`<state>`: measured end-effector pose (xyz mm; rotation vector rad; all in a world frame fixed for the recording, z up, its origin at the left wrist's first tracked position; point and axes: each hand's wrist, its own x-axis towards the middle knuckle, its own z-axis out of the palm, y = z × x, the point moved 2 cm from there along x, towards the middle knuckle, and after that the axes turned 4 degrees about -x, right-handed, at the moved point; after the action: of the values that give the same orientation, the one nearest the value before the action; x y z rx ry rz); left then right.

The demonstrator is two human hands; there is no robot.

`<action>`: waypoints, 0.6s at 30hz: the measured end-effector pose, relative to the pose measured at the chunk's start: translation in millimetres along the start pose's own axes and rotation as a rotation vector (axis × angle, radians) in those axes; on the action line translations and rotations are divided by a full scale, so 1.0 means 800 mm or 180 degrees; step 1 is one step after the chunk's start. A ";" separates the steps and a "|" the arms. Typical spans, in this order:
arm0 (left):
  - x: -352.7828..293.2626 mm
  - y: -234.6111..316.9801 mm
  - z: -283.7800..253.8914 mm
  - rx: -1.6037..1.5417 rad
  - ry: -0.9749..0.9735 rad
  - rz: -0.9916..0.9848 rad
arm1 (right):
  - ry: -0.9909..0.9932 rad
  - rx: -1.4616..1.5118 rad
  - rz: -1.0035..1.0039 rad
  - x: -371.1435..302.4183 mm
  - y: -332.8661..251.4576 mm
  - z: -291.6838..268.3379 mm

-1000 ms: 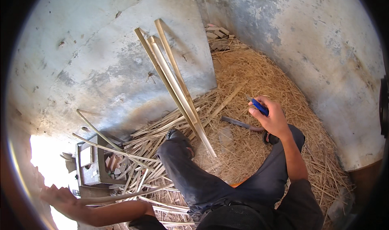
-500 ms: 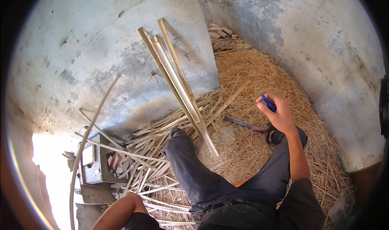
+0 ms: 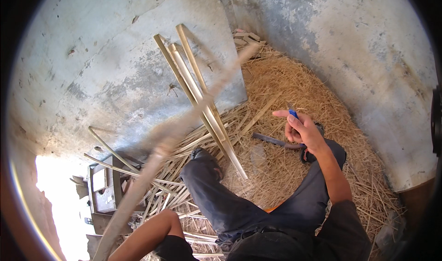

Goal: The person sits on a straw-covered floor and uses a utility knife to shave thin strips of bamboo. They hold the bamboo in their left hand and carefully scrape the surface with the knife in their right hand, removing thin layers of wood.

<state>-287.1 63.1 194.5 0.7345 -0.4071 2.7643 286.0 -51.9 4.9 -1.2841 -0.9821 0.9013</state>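
- Pinched between thumb and fingers of the right hand (image 3: 304, 132) is a blue knife (image 3: 293, 115), blade standing out past the fingers; the forefinger stretches toward the slats (image 3: 186, 72); hand and knife are right of the slats, above the straw (image 3: 285, 81).
- Left hand: outside the view, so I cannot tell whether it is open or holding anything; the left forearm (image 3: 149, 235) shows below and left of the slats.
- Strip (image 3: 138, 187): long, blurred; it slants up from the lower edge beside the left forearm and crosses in front of the slats, its far end to their right.
- Slats: three, pale, leaning on the wall (image 3: 92, 77).
- Bar (image 3: 269, 139): grey; it lies on the straw, right of the slats' lower part.
- Box (image 3: 105, 199): left of the slats; sticks (image 3: 182, 159) lie heaped between the two.
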 end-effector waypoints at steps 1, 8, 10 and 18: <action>0.001 -0.005 -0.001 -0.0048 0.0012 -0.0028 | -0.0244 0.0362 0.0127 -0.002 -0.001 0.002; -0.012 -0.053 -0.024 -0.0466 0.0157 -0.0582 | -0.0408 0.2203 -0.0684 0.012 0.024 0.016; -0.033 -0.076 -0.038 -0.0634 0.0305 -0.1022 | -0.0259 0.2491 -0.0787 0.009 0.020 0.005; -0.211 -0.141 -0.099 0.0753 0.0123 -0.3568 | 0.1578 0.2720 -0.0989 0.000 0.014 -0.069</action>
<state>-145.3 165.4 64.1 0.6600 0.2913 1.7528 337.7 -69.4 -7.6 -0.5473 -0.3081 0.5996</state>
